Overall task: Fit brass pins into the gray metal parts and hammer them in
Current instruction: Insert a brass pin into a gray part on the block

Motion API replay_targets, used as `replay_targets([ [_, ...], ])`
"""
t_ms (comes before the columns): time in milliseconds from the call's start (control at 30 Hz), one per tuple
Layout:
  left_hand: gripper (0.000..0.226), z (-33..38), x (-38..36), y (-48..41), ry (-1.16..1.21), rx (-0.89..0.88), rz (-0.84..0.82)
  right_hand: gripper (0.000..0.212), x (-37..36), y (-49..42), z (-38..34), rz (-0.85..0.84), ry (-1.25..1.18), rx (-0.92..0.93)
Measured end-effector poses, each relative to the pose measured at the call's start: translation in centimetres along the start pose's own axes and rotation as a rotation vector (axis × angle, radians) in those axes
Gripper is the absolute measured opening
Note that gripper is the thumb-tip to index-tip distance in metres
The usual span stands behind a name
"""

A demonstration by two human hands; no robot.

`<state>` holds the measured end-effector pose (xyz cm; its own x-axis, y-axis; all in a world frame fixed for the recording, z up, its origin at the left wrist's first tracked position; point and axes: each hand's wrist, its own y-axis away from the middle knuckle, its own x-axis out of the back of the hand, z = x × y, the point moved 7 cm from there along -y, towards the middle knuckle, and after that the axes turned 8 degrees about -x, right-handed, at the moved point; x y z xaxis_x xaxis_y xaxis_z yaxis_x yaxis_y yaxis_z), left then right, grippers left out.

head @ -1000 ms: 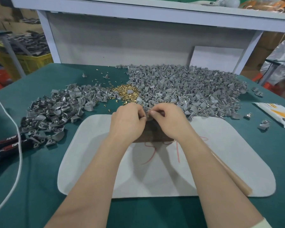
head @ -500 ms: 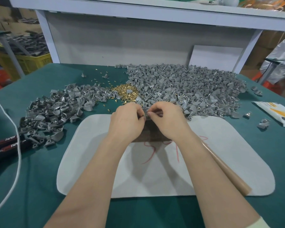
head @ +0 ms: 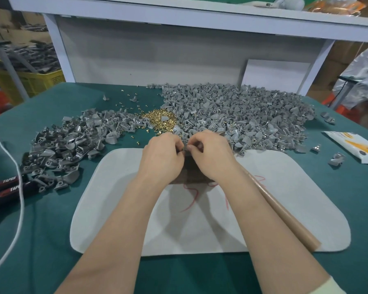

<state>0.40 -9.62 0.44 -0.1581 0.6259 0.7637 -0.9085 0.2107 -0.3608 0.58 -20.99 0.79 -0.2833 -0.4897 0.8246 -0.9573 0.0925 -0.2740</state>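
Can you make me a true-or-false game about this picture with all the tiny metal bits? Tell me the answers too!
1. The heap of small brass pins lies between the left pile of gray metal parts and the right pile of gray metal parts. True.
2. The hands are far apart. False: the left hand and right hand meet, pinching a small gray part.
3. The pale felt mat has red scribbles. True.
4. The left pile is bigger. False: the right pile is bigger.
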Motion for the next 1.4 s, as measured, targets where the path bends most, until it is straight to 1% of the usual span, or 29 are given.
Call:
replay_targets([
  [267,0.007,0.1,0.0,0.0,-0.001,-0.006,-0.001,0.014,-0.1,-0.1,-0.1,0.009,0.024,-0.018],
  [367,0.007,0.1,0.0,0.0,-0.001,-0.006,-0.001,0.012,-0.1,0.1,-0.2,0.043,0.025,-0.001],
  [433,0.005,0.0,0.0,0.0,-0.001,0.001,0.000,0.011,-0.2,0.1,0.0,0.036,-0.022,0.000],
  [467,0.005,0.0,0.0,0.0,0.001,0.007,0.001,0.011,-0.2,0.2,0.3,0.012,-0.083,-0.013],
  [533,0.008,-0.1,0.1,0.1,0.003,0.020,0.004,0.014,0.5,-0.1,1.3,-0.019,-0.240,-0.061],
  [600,0.012,-0.2,0.1,0.1,0.006,0.037,0.001,0.018,2.5,-0.4,3.4,0.065,-0.328,-0.156],
  [633,0.013,-0.3,0.1,0.1,0.006,0.045,-0.002,0.018,3.6,-0.5,5.0,0.118,-0.293,-0.226],
  [667,0.013,-0.3,0.1,0.1,0.005,0.054,-0.005,0.020,4.3,-0.5,6.6,0.122,-0.176,-0.301],
  [700,0.013,-0.3,0.1,0.1,0.003,0.061,-0.007,0.024,4.4,-0.3,7.8,0.055,-0.019,-0.375],
  [733,0.013,-0.3,0.1,0.1,0.001,0.065,-0.009,0.031,3.9,0.0,8.7,-0.061,0.107,-0.435],
  [767,0.012,-0.3,0.1,0.1,-0.001,0.068,-0.010,0.035,3.1,0.3,9.2,-0.177,0.170,-0.470],
  [800,0.012,-0.3,0.1,0.1,-0.003,0.072,-0.010,0.036,2.5,0.5,9.2,-0.254,0.183,-0.474],
  [833,0.012,-0.3,0.2,0.2,-0.003,0.078,-0.012,0.035,2.1,0.6,9.0,-0.287,0.165,-0.467],
  [900,0.011,-0.4,0.2,0.2,0.008,0.087,-0.018,0.033,2.0,0.5,8.7,-0.270,0.068,-0.471],
  [933,0.010,-0.4,0.2,0.2,0.013,0.087,-0.019,0.031,2.1,0.5,8.6,-0.242,-0.020,-0.474],
  [1000,0.009,-0.4,0.1,0.2,0.008,0.084,-0.020,0.021,2.7,0.7,8.5,-0.162,-0.266,-0.476],
  [1033,0.009,-0.5,0.1,0.2,-0.003,0.086,-0.020,0.015,3.3,0.8,8.2,-0.115,-0.362,-0.454],
  [1100,0.008,-0.6,0.2,0.1,-0.030,0.093,-0.011,0.004,4.8,0.8,7.2,-0.039,-0.410,-0.348],
  [1133,0.008,-0.8,0.2,0.1,-0.042,0.098,-0.002,0.008,5.5,0.9,6.4,-0.015,-0.402,-0.279],
  [1233,0.011,-1.1,0.5,0.1,-0.061,0.118,0.015,0.039,6.7,1.2,4.2,-0.004,-0.248,-0.072],
  [1267,0.011,-1.2,0.5,0.1,-0.067,0.124,0.017,0.043,6.7,1.4,3.5,-0.019,-0.199,-0.023],
  [1333,0.008,-1.4,0.6,0.1,-0.081,0.138,0.022,0.044,6.7,1.7,2.5,-0.043,-0.161,0.039],
  [1400,0.005,-1.4,0.6,0.1,-0.084,0.135,0.036,0.043,7.4,2.0,1.8,0.000,-0.141,0.081],
])
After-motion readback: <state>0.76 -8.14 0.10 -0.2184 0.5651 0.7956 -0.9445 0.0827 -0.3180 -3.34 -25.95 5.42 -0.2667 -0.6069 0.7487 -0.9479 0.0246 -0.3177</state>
